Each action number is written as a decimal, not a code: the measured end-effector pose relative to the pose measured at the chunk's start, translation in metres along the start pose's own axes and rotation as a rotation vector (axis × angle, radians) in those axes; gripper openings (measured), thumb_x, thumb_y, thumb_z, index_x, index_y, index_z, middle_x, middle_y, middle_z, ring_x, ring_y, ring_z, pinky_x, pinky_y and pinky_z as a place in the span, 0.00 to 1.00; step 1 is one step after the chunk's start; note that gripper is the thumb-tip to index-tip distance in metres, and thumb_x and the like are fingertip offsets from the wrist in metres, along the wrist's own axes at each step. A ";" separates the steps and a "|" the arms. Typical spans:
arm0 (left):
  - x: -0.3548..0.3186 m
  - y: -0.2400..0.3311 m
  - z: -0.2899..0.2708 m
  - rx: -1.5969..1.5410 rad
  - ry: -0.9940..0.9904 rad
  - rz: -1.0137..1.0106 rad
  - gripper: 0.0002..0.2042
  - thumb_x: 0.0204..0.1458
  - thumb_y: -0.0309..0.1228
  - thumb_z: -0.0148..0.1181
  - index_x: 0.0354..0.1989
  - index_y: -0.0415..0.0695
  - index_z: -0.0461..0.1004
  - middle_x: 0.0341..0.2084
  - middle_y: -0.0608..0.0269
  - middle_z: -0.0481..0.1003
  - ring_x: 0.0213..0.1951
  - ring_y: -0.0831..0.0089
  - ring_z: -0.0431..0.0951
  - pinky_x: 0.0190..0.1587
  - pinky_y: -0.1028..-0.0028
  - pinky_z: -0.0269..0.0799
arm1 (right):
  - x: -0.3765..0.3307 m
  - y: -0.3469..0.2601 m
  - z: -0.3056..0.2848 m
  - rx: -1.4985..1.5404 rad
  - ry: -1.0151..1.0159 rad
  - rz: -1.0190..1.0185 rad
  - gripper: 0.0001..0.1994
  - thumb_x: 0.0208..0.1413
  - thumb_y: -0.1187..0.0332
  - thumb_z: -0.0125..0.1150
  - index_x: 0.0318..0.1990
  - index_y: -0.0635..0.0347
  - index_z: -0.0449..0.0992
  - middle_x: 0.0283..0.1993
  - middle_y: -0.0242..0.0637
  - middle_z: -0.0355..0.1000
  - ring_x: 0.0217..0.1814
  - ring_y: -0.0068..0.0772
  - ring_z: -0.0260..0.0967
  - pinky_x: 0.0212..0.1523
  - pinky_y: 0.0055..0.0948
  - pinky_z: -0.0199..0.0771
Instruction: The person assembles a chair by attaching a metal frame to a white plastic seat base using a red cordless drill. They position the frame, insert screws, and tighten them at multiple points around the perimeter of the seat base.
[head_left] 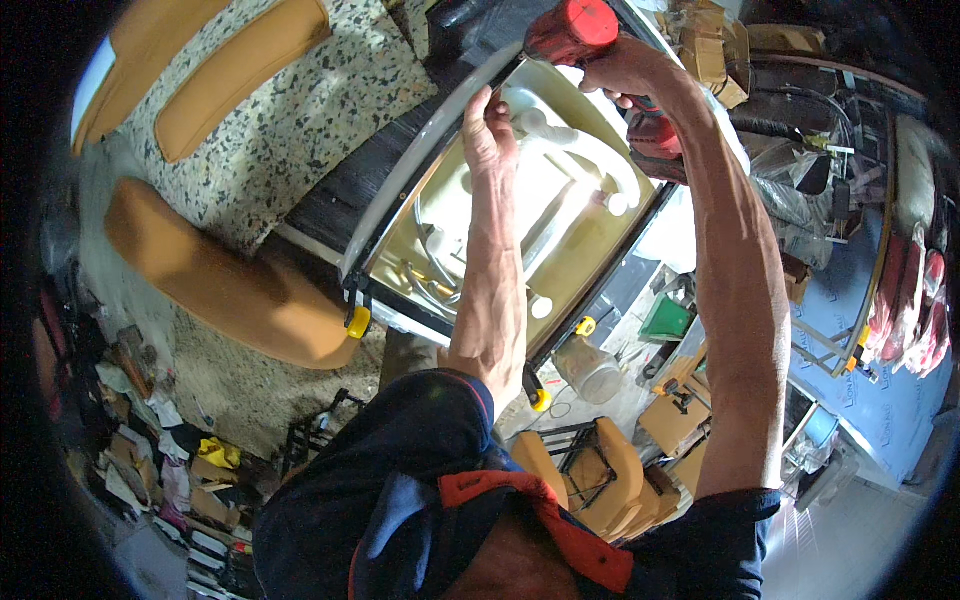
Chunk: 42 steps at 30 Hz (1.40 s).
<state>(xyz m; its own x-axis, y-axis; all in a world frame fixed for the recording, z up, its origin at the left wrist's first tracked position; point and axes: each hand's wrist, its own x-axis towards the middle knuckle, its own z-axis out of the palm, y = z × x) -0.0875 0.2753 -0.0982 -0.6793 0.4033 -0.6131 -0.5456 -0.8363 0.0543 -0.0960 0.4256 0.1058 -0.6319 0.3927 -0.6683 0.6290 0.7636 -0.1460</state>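
Note:
My right hand (628, 72) is wrapped round a red and black cordless drill (580, 28) at the far edge of an open cream shell (588, 272). The drill's red lower end shows below my wrist. Along the shell's far left rim is my left hand (490, 138), its fingers curled together near the dark edge strip. Whatever those fingertips hold is too small to tell. White pipes (610, 165) and thin hoses (425, 240) lie inside the shell under a bright glare. The drill's tip is hidden.
Yellow-wheeled castors (358, 322) stick out at the shell's near corners. Tan upholstered panels (225, 280) lie at the left, by a speckled slab (300, 110). A clear tub (588, 372), a green container (665, 320) and tan chair parts (610, 470) stand nearer me. Cardboard boxes (712, 50) sit far right.

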 end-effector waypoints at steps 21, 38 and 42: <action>-0.004 0.016 0.014 0.065 0.056 -0.271 0.20 0.52 0.39 0.72 0.45 0.39 0.73 0.37 0.59 0.79 0.39 0.68 0.78 0.39 0.68 0.72 | -0.399 0.119 0.271 0.716 0.665 0.006 0.18 0.50 0.62 0.70 0.48 0.57 0.79 0.41 0.31 0.78 0.42 0.29 0.75 0.44 0.34 0.76; -0.475 -0.232 -0.264 1.801 -1.437 -0.382 0.10 0.49 0.23 0.56 0.39 0.37 0.80 0.35 0.46 0.81 0.39 0.57 0.83 0.41 0.62 0.79 | -0.679 0.030 0.617 2.194 0.978 0.730 0.15 0.55 0.71 0.66 0.47 0.67 0.73 0.29 0.31 0.69 0.28 0.24 0.65 0.31 0.25 0.64; -0.467 -0.280 -0.405 2.145 -2.009 -0.408 0.09 0.44 0.23 0.56 0.29 0.34 0.81 0.33 0.41 0.81 0.40 0.47 0.83 0.44 0.54 0.80 | -0.722 0.024 0.687 2.405 0.933 0.646 0.15 0.57 0.69 0.63 0.49 0.63 0.71 0.27 0.32 0.67 0.26 0.26 0.63 0.28 0.26 0.63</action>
<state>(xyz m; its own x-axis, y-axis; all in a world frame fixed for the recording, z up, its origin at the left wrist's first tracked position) 0.5808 0.1712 -0.1461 0.5468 0.8238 -0.1493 0.5324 -0.2046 0.8214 0.6865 -0.1911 0.0838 0.1465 0.6721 -0.7258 -0.4551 -0.6056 -0.6527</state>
